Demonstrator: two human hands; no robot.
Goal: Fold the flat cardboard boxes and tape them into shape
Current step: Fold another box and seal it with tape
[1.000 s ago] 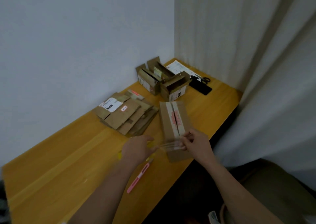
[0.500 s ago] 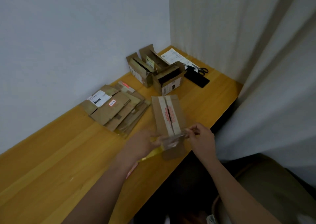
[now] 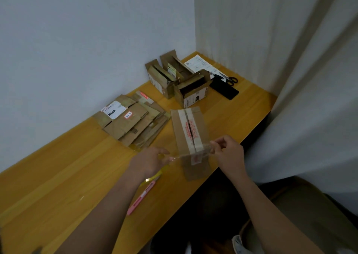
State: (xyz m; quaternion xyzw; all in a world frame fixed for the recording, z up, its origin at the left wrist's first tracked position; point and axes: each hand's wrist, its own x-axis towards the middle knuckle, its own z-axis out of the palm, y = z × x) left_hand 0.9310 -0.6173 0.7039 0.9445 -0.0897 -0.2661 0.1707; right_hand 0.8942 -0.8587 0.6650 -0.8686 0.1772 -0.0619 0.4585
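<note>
Stretching a strip of clear tape (image 3: 190, 153) over the near end of the folded box (image 3: 190, 137), both hands stay low above the wooden table (image 3: 58, 176). The left hand (image 3: 149, 161) is just left of the box, and its fingers are curled in and pinch one end of the tape. The right hand (image 3: 227, 153) is just right of the box, and its thumb and fingers pinch the other end. Both arms reach in from the near side of the box.

The box stands near the table's front edge. White walls meet in a corner behind the box, and a pale curtain (image 3: 310, 98) hangs to its right.

One pile of flat boxes (image 3: 131, 122) lies left of the box. Two open boxes (image 3: 180, 81) stand behind it. One pink cutter (image 3: 142, 195) lies on the near left side of the box. One pair of scissors (image 3: 227, 78), one dark phone (image 3: 224, 88) and one white paper (image 3: 199, 65) lie far behind the box.
</note>
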